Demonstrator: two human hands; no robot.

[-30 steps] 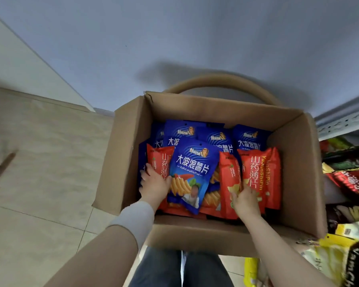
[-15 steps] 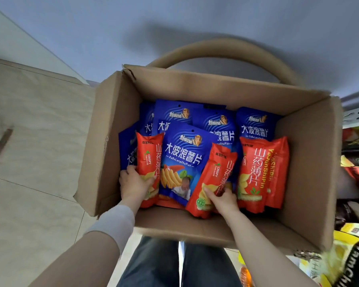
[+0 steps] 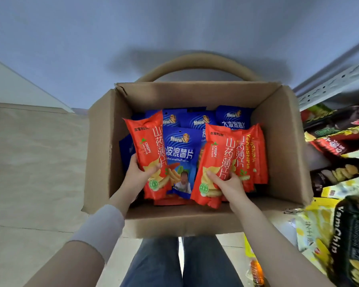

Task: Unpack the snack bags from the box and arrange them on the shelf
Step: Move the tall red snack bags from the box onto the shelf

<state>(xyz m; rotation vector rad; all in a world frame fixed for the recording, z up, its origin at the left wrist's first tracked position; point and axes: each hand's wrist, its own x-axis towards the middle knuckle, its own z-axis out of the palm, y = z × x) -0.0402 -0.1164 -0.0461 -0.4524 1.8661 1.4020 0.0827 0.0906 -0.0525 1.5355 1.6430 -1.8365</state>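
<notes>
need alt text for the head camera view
The left hand grips the left red bag and the right hand the right red bag, in an open cardboard box of blue bags. A stocked shelf stands at right.

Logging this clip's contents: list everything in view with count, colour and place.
cardboard box: one, brown, centre, open
red snack bags: at least three, red, in the box, one held up in each hand
blue snack bags: at least four, blue, in the box behind the red ones
shelf: one, grey metal, right edge
stocked bags: several, yellow, red and black, on the shelf
curved bar: one, tan, behind the box
floor: one, beige tiles, left
legs: two, blue jeans, bottom centre
left hand: one, grips a red bag, left of centre
right hand: one, grips a red bag, right of centre
</notes>
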